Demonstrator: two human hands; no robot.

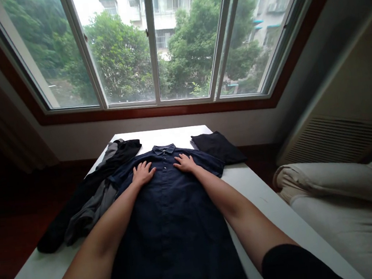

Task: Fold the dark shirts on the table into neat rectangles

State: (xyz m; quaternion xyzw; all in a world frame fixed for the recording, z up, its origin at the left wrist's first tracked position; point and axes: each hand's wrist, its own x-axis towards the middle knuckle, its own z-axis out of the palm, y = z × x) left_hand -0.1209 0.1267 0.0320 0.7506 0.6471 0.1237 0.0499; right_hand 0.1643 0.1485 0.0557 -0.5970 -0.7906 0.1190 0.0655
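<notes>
A dark navy button-up shirt [175, 217] lies spread front side up, its collar [164, 149] at the far end and its hem toward me. My left hand [143, 173] rests flat on the left chest of the shirt, fingers spread. On the right chest, my right hand [185, 162] also lies flat with its fingers apart. Neither hand grips the cloth. Both sleeves of the shirt stretch out to the sides beyond my hands. Small buttons run down from the collar between the two hands.
The shirt lies on a white table [277, 219]. Along its left side sits a loose heap of black and grey clothes [91, 196]. A folded black garment [219, 148] is at the far right corner. A beige sofa [349, 201] stands to the right, a window [152, 48] ahead.
</notes>
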